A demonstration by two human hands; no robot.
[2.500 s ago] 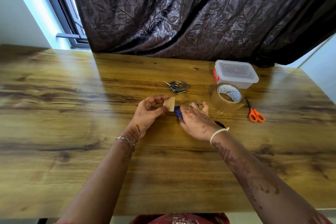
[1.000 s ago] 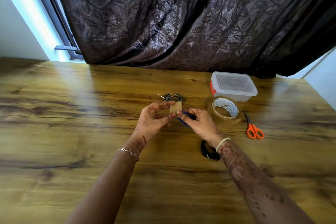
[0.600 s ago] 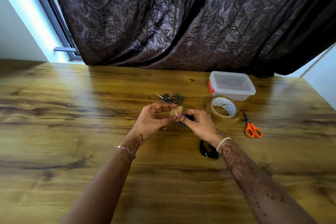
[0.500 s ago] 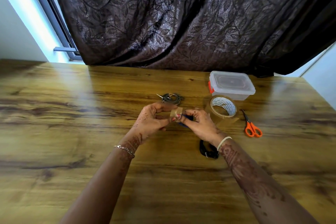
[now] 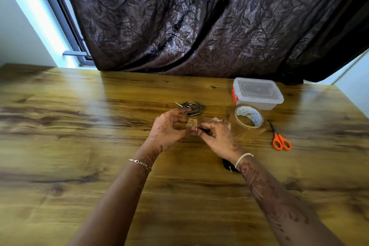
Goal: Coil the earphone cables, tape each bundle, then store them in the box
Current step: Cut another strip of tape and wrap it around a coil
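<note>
Left hand [image 5: 167, 129]: fingers curled, pinching the strip [image 5: 192, 124] left of the roll [image 5: 250, 115], likely to wrap it.
Right hand [image 5: 218, 139]: fingers pinching the bundle [image 5: 205, 130], mostly hidden, left of the roll, steadying it under the strip.
Box [image 5: 257, 94]: just behind the roll, lid on.

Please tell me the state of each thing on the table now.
left hand: pinches tape piece.
right hand: grips dark cable bundle.
box: lid shut.
tape roll: lying untouched.
scissors: blades closed, untouched.
grey coil: wound, lying free.
black coil: half hidden behind right wrist.
</note>
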